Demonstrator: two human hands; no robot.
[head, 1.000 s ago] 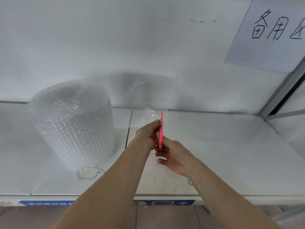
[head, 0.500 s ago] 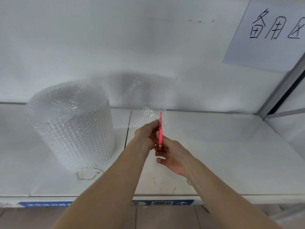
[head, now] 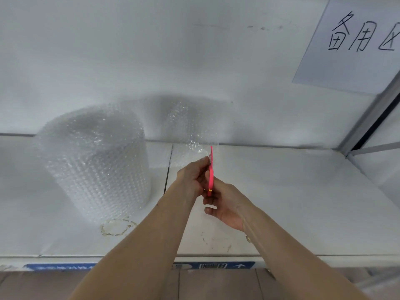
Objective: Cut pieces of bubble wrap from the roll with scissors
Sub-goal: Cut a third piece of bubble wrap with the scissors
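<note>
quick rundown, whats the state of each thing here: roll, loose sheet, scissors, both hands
bubble wrap roll: upright on the shelf, partly unrolled
loose sheet: pulled out to the right, held up, still joined to the roll
scissors: pink, edge-on at the sheet's edge
left hand: pinches the sheet
right hand: grips the scissors

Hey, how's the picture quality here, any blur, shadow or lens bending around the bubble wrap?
Head view: the bubble wrap roll looks soft and hazy, with small glints; a grey shadow falls on the wall behind the pulled-out sheet; the shelf's front edge bows from the wide-angle lens; the pink scissors stay sharp.
</note>
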